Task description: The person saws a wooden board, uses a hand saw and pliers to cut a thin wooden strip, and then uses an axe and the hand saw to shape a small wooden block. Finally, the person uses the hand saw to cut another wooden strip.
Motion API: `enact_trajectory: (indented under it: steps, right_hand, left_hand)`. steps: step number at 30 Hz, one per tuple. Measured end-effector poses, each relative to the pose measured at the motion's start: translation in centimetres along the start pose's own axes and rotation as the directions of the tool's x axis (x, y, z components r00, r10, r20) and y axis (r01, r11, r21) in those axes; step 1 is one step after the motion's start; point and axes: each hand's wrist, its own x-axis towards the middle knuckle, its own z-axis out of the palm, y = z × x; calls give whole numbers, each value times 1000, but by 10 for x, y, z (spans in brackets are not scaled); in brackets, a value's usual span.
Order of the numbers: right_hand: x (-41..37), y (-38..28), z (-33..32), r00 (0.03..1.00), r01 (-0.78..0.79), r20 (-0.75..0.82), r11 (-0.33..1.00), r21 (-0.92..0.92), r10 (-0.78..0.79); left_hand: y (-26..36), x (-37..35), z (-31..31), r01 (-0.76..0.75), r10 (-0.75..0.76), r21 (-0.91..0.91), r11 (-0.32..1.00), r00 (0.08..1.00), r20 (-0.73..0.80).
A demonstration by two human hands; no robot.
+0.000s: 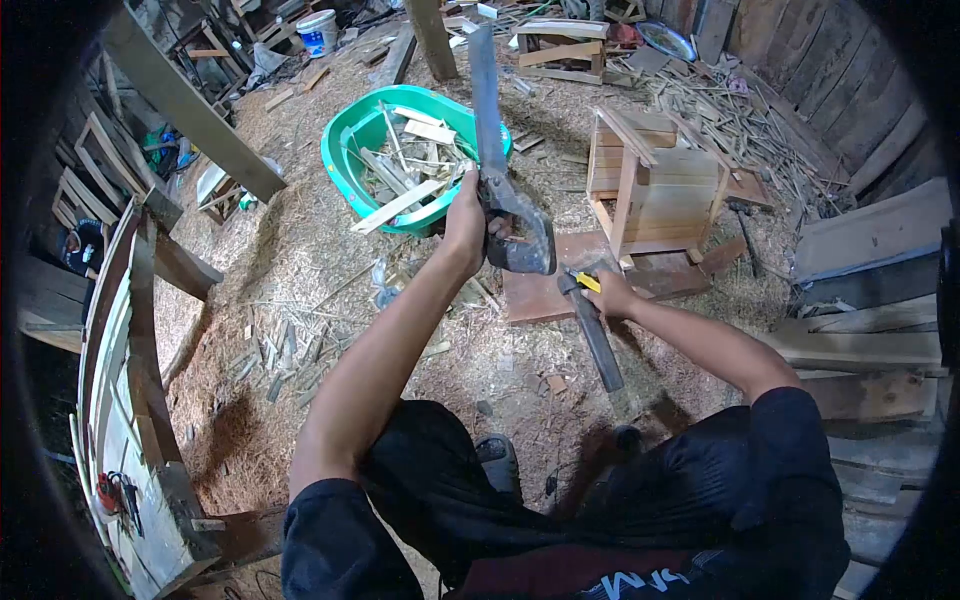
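Observation:
My left hand is wrapped round the handle end of a handsaw, whose blade points up and away from me. To its right, my right hand is closed on a yellow-handled tool. A dark bar-like tool with a thick head hangs close to that hand; whether my fingers hold it too is unclear. Behind the saw sits a green tub of wood scraps. A small wooden frame piece stands beyond my right hand, near a reddish board.
Wood shavings and offcuts cover the floor. Posts rise at the upper left. A curved timber bench runs along the left, and stacked planks line the right. A white bucket stands at the back.

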Motion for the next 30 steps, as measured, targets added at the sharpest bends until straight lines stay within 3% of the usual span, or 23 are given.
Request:
enact_trajectory:
  steps: [1,3,4,5,8,9,12,16,17,18,20,21,24,25,28,30]
  right_hand:
    - [13,-10,-8,1000,-1,25,997,-71,3]
    - [26,-45,-33,986,7,-165,967,256,37]
    - [30,-72,-57,989,-12,-116,839,544,89]
    - [30,-98,-78,991,-38,-52,628,777,124]
    - [16,-157,-106,977,206,-142,518,830,-161]
    - [13,-163,-107,992,122,-113,743,658,-62]
    - [18,-186,-98,939,266,-342,724,637,-44]
    - [14,-222,-156,965,244,-234,745,621,-121]
    - [7,-231,-172,979,190,-165,818,542,-118]
    - [-3,-249,-193,985,164,-125,845,508,-116]
    - [-23,-291,-235,993,115,-45,889,443,-107]
    - [-29,-308,-246,986,166,-88,801,576,-141]
    - [-55,-368,-299,988,151,-74,799,583,-133]
    - [-64,-387,-311,994,98,-32,777,622,-100]
    - [-84,-449,-365,990,131,-64,686,716,-122]
    - [-98,-491,-405,988,131,-33,703,699,-152]
  left_hand:
    - [1,1,1,4,-4,1,1000,1000,-27]
    - [0,4,3,-25,29,60,998,997,-68]
    - [-1,6,3,-39,47,89,995,995,-91]
    - [-5,10,1,-67,76,105,992,993,-90]
    - [-16,22,5,-140,154,142,980,984,-90]
    - [-18,22,11,-158,174,141,977,979,-105]
    - [-15,29,28,-232,249,104,967,947,-204]
    - [61,9,50,-269,352,285,920,887,-300]
    - [80,3,58,-278,386,325,904,858,-339]
    - [97,-3,65,-339,352,101,935,864,-360]
    - [138,-16,71,-315,328,93,944,882,-338]
    - [164,-28,78,-290,272,-12,957,911,-310]
    - [235,-65,126,-347,231,-219,912,875,-426]
    - [259,-74,137,-350,224,-225,909,867,-445]
    - [339,-108,178,-413,247,-250,876,828,-503]
    - [388,-132,200,-428,239,-253,868,806,-542]
